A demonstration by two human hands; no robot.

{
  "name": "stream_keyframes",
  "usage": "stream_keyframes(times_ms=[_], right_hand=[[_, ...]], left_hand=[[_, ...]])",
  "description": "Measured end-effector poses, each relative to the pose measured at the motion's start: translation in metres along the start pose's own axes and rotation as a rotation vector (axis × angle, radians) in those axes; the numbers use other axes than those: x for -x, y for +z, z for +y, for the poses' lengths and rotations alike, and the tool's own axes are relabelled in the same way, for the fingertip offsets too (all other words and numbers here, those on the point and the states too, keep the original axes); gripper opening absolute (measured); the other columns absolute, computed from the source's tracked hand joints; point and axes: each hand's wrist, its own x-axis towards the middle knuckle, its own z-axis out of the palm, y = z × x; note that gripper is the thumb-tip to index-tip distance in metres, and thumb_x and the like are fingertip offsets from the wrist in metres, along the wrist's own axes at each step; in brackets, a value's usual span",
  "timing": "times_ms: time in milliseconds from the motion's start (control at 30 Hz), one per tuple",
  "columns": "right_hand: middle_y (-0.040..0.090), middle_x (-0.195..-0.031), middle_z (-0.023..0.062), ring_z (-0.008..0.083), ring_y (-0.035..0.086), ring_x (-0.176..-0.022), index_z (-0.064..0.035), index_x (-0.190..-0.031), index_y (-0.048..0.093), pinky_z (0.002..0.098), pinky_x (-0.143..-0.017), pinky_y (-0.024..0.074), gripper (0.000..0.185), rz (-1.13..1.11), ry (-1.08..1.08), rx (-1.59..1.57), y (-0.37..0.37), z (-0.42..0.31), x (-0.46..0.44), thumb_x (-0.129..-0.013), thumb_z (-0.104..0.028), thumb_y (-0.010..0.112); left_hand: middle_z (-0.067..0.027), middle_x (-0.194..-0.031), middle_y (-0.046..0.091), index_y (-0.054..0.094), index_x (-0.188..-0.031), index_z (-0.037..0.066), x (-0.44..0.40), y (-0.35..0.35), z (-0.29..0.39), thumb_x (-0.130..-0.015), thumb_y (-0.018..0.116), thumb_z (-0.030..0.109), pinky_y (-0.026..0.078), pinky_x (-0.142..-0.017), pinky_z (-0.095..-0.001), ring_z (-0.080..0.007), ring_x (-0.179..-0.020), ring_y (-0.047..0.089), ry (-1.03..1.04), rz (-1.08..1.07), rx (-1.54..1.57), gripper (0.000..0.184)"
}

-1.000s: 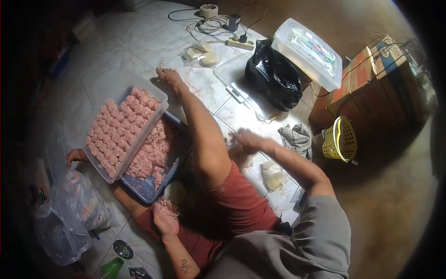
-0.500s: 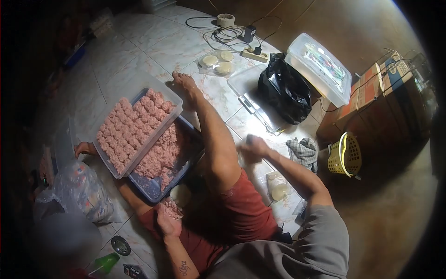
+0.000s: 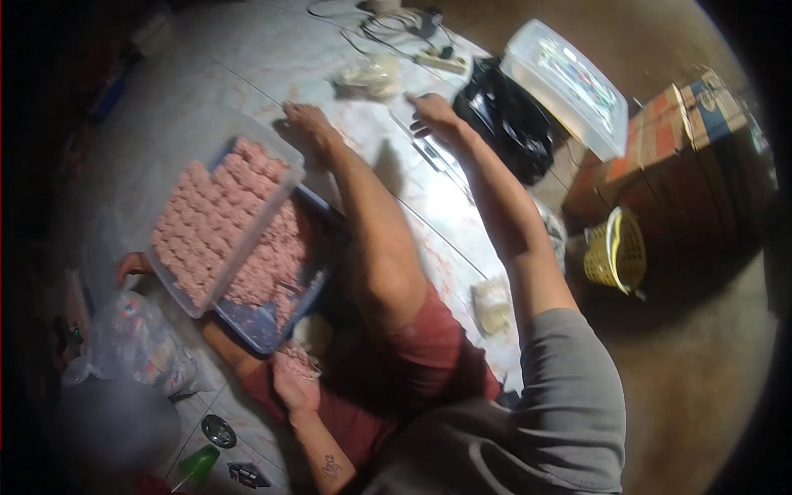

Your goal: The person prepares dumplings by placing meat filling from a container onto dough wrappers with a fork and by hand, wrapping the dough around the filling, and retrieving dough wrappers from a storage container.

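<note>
My left hand [image 3: 295,388] lies palm up over my lap, holding a wad of pink minced mixture [image 3: 297,360]. Stretched forward, my right hand [image 3: 433,118] has its fingers apart over the floor, with nothing visible in it. It is between a bag of pale round wrappers [image 3: 371,77] and a black plastic bag [image 3: 505,124]. A clear tray [image 3: 293,169] with rows of pink lumps [image 3: 214,223] rests across a blue tub [image 3: 247,330] of loose pink mixture [image 3: 272,268]. A pale round item [image 3: 313,332] is beside the tub.
A clear bin [image 3: 565,87], a cardboard box [image 3: 660,157] and a yellow basket [image 3: 615,252] stand to the right. Cables and a power strip [image 3: 441,60] lie at the top. A packet [image 3: 492,305] is by my right arm. Plastic bags [image 3: 136,338] sit at left.
My right hand has moved forward from beside my knee to near the bagged wrappers, its fingers now spread. My left hand keeps hold of the mixture. The camera view has shifted slightly.
</note>
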Motion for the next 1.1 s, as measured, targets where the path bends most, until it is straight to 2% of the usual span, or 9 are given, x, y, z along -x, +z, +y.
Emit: stream_keyframes(times_ms=[100, 200, 367, 567, 633, 767, 833, 967, 1100], right_hand=[[0.072, -0.097, 0.0219, 0.0355, 0.072, -0.088, 0.0052, -0.120, 0.064, 0.0457, -0.079, 0.0595, 0.063, -0.325, -0.371, 0.986, -0.030, 0.066, 0.061, -0.094, -0.052, 0.067], [0.070, -0.116, 0.0235, 0.0395, 0.066, -0.110, -0.0039, -0.121, 0.065, 0.0474, -0.096, 0.0520, 0.057, -0.381, -0.284, 1.076, -0.053, 0.134, 0.166, -0.091, -0.052, 0.072], [0.047, -0.133, 0.0336, 0.0533, 0.054, -0.118, -0.0052, -0.147, 0.033, 0.0607, -0.096, 0.0516, 0.087, -0.309, 0.152, 1.159, -0.054, 0.226, 0.310, -0.076, -0.024, 0.080], [0.061, -0.102, 0.0284, 0.0470, 0.063, -0.100, 0.0022, -0.128, 0.044, 0.0520, -0.076, 0.0535, 0.065, -0.316, -0.111, 0.986, -0.058, 0.241, 0.341, -0.075, -0.014, 0.077], [0.058, -0.089, 0.0225, 0.0414, 0.059, -0.082, -0.0019, -0.100, 0.050, 0.0477, -0.072, 0.0487, 0.038, -0.179, -0.363, 0.758, -0.052, 0.228, 0.337, -0.080, -0.022, 0.075], [0.064, -0.095, 0.0226, 0.0349, 0.064, -0.088, 0.0034, -0.120, 0.053, 0.0433, -0.076, 0.0511, 0.055, -0.133, -0.122, 0.410, -0.021, 0.202, 0.291, -0.082, -0.027, 0.078], [0.068, -0.094, 0.0187, 0.0269, 0.065, -0.080, 0.0055, -0.117, 0.057, 0.0411, -0.068, 0.0500, 0.053, 0.169, -0.299, 0.351, 0.004, 0.194, 0.235, -0.083, -0.031, 0.078], [0.070, -0.084, 0.0114, 0.0171, 0.065, -0.070, 0.0074, -0.103, 0.065, 0.0386, -0.057, 0.0499, 0.040, 0.145, -0.011, -0.276, 0.021, 0.103, 0.100, -0.086, -0.027, 0.076], [0.068, -0.092, 0.0162, 0.0232, 0.064, -0.071, 0.0071, -0.120, 0.058, 0.0382, -0.059, 0.0529, 0.045, 0.076, -0.216, -0.268, 0.024, -0.016, -0.010, -0.096, -0.031, 0.064]], left_hand=[[-0.0050, -0.118, 0.065, 0.060, -0.122, 0.011, 0.006, 0.002, 0.003, -0.102, 0.054, 0.045, 0.053, -0.078, -0.0360, -0.0204, -0.101, 0.062, -0.023, -0.011, -0.017, 0.040], [-0.0041, -0.118, 0.064, 0.060, -0.123, 0.010, 0.005, -0.005, 0.002, -0.103, 0.054, 0.045, 0.053, -0.080, -0.0356, -0.0202, -0.103, 0.061, -0.047, -0.069, -0.024, 0.040], [-0.0038, -0.115, 0.064, 0.059, -0.124, 0.010, -0.002, -0.009, -0.001, -0.102, 0.055, 0.045, 0.053, -0.080, -0.0350, -0.0195, -0.103, 0.061, -0.021, -0.060, -0.047, 0.041], [-0.0029, -0.106, 0.065, 0.063, -0.117, 0.007, 0.005, 0.002, 0.000, -0.099, 0.059, 0.049, 0.051, -0.080, -0.0300, -0.0163, -0.094, 0.062, 0.008, 0.003, -0.073, 0.047], [-0.0031, -0.106, 0.065, 0.063, -0.117, 0.007, 0.006, 0.005, 0.001, -0.099, 0.059, 0.049, 0.052, -0.080, -0.0301, -0.0166, -0.094, 0.062, 0.009, -0.007, -0.068, 0.046], [-0.0041, -0.108, 0.065, 0.063, -0.117, 0.007, 0.007, 0.001, 0.001, -0.099, 0.058, 0.048, 0.053, -0.079, -0.0313, -0.0174, -0.097, 0.063, -0.003, -0.044, -0.047, 0.044], [-0.0047, -0.106, 0.065, 0.063, -0.119, 0.007, 0.010, 0.000, 0.001, -0.099, 0.059, 0.047, 0.053, -0.077, -0.0323, -0.0182, -0.094, 0.063, 0.010, -0.009, -0.027, 0.044], [-0.0065, -0.104, 0.066, 0.063, -0.120, 0.007, 0.014, 0.015, 0.005, -0.098, 0.061, 0.046, 0.053, -0.076, -0.0339, -0.0198, -0.090, 0.063, 0.012, 0.009, -0.011, 0.045], [-0.0018, -0.114, 0.065, 0.059, -0.124, 0.012, 0.011, 0.011, 0.005, -0.100, 0.059, 0.043, 0.055, -0.079, -0.0364, -0.0196, -0.102, 0.063, -0.021, -0.058, 0.026, 0.039]])
